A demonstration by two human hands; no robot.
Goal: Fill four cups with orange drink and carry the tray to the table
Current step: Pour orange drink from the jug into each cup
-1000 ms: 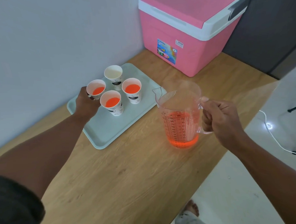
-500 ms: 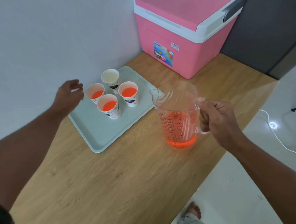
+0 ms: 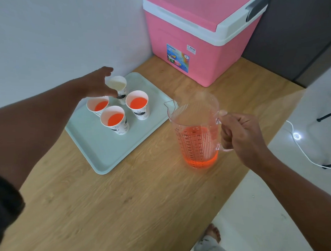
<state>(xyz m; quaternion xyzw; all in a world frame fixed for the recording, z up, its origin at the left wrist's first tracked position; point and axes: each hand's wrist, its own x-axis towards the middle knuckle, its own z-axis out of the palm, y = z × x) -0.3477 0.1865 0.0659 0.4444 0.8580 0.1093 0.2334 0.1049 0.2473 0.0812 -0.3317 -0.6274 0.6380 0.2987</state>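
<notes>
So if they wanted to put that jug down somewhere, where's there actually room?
The near half of the wooden counter, in front of the tray, is bare. The tray's near end is also free. The tray's far end is crowded: four cups, with the left hand among them. The right hand holds the jug.

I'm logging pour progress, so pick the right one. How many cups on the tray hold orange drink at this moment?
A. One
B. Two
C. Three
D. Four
C. Three cups on the tray show orange liquid inside, while the far cup by the left hand shows only its white inside; the right hand holds the pitcher upright on the counter.
</notes>
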